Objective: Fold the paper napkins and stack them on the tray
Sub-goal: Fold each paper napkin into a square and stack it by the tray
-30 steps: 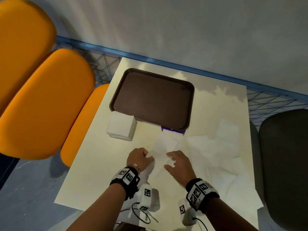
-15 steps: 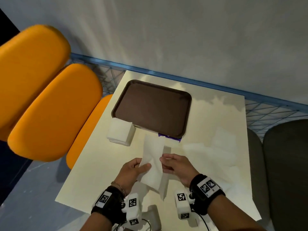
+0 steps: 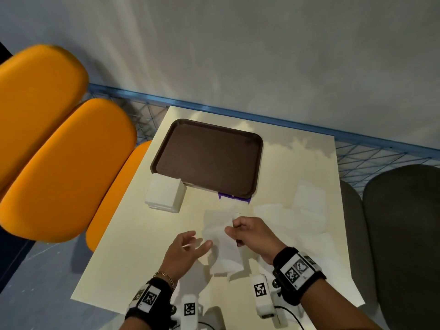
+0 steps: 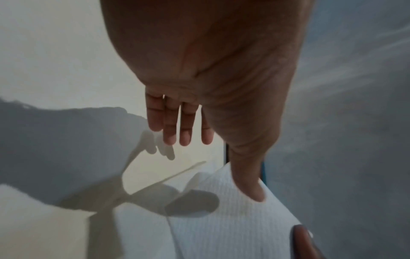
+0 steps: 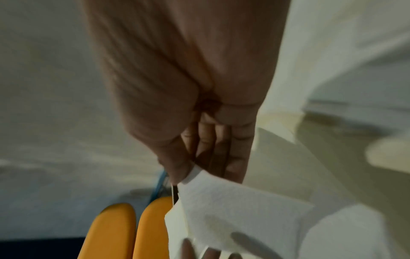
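A white paper napkin [image 3: 223, 248] hangs above the table's near middle. My right hand [image 3: 234, 225] pinches its top corner between thumb and fingers; the pinch on the napkin [image 5: 233, 210] also shows in the right wrist view. My left hand [image 3: 197, 241] is beside it on the left, with its fingers [image 4: 179, 126] straight and spread. The thumb [image 4: 250, 184] touches the edge of the napkin [image 4: 233, 219]. The brown tray [image 3: 207, 158] lies bare at the far side of the table. A stack of folded napkins [image 3: 164, 194] sits by its near left corner.
Several unfolded napkins [image 3: 297, 210] are spread over the right half of the cream table [image 3: 133, 246]. A purple strip [image 3: 234, 197] shows under the tray's near edge. Orange seats [image 3: 64, 167] stand left, a grey seat [image 3: 404, 234] right, a wall behind.
Half a second ago both hands held the napkin. My left hand has let go and opened, and my right hand now holds the napkin by its top corner.
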